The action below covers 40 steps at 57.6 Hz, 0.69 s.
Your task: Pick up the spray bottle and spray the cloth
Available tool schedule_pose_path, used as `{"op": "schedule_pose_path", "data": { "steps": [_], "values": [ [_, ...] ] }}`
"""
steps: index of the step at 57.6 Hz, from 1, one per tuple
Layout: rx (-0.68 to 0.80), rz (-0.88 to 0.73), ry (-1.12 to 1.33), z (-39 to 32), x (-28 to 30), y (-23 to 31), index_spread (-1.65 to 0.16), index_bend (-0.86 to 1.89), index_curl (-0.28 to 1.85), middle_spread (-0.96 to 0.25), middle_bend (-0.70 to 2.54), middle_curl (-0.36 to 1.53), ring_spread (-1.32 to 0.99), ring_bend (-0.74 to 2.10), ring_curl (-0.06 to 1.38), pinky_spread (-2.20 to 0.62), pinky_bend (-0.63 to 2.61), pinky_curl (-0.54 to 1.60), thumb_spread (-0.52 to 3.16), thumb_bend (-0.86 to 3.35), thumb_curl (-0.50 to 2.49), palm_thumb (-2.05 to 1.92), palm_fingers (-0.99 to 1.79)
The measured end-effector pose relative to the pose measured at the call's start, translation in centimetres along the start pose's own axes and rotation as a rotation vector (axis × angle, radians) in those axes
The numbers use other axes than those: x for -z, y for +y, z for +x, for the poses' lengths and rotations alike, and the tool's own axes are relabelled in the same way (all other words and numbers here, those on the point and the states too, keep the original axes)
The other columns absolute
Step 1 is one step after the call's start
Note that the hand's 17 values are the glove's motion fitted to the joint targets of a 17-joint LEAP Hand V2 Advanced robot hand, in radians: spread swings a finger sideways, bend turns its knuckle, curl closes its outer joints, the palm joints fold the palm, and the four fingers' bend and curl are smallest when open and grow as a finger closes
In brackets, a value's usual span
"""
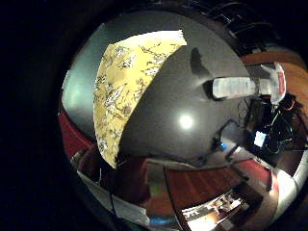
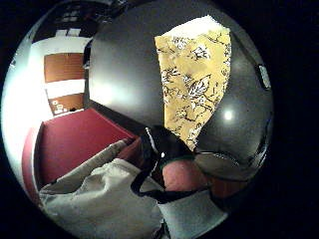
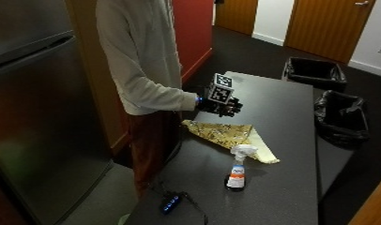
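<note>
- spray bottle [image 3: 238,168] stands upright and untouched on the dark table [image 3: 290,108], just beside the near corner of the patterned yellow cloth [image 3: 224,133], as the gloved right hand [image 3: 220,105] hovers above the table, well apart from the bottle.
- the hand holds nothing; its fingers appear loosely curled, palm turned down toward the tabletop, forearm reaching out level from the person's pale sleeve [image 3: 153,91].
- both palm views look down on the cloth [image 1: 126,82] lying flat on the table; the little finger side view also takes in the bottle [image 1: 248,86], off to one side of the cloth.
- risk, as judged from here: the bottle is tall and narrow-based, so a sideways sweep across the cloth could knock it over before the fingers wrap it.
- a second risk: a grasp on the body rather than the neck would leave the trigger out of reach, and the nozzle could end up aimed away from the cloth.
- a small dark device with blue lights [image 3: 171,203] and its cable sit at the table's near end, clear of the reach.
</note>
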State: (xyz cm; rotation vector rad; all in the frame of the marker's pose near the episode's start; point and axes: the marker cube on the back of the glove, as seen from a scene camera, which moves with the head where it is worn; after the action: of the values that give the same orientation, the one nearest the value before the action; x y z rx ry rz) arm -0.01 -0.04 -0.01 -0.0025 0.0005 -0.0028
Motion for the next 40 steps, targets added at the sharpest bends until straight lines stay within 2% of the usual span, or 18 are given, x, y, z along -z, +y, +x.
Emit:
{"op": "schedule_pose_path", "data": {
  "steps": [6, 13, 40],
  "values": [
    [0.019, -0.014, 0.010, 0.2, 0.3, 0.1, -0.35, 0.14, 0.06, -0.02, 0.19, 0.08, 0.04, 0.21, 0.05, 0.16, 0.37, 0.13, 0.67, 0.19, 0.13, 0.40, -0.02],
    [0.006, -0.002, 0.013, 0.0, 0.6, 0.1, -0.42, 0.15, 0.10, -0.02, 0.19, 0.13, 0.05, 0.22, 0.08, 0.19, 0.38, 0.17, 0.85, 0.14, 0.18, 0.43, -0.04],
    [-0.026, 0.137, 0.043, 1.0, 2.7, 2.0, -0.47, 0.15, 0.18, -0.03, 0.18, 0.23, 0.07, 0.22, 0.16, 0.22, 0.35, 0.26, 1.00, -0.02, 0.29, 0.51, -0.06]
  ]
}}
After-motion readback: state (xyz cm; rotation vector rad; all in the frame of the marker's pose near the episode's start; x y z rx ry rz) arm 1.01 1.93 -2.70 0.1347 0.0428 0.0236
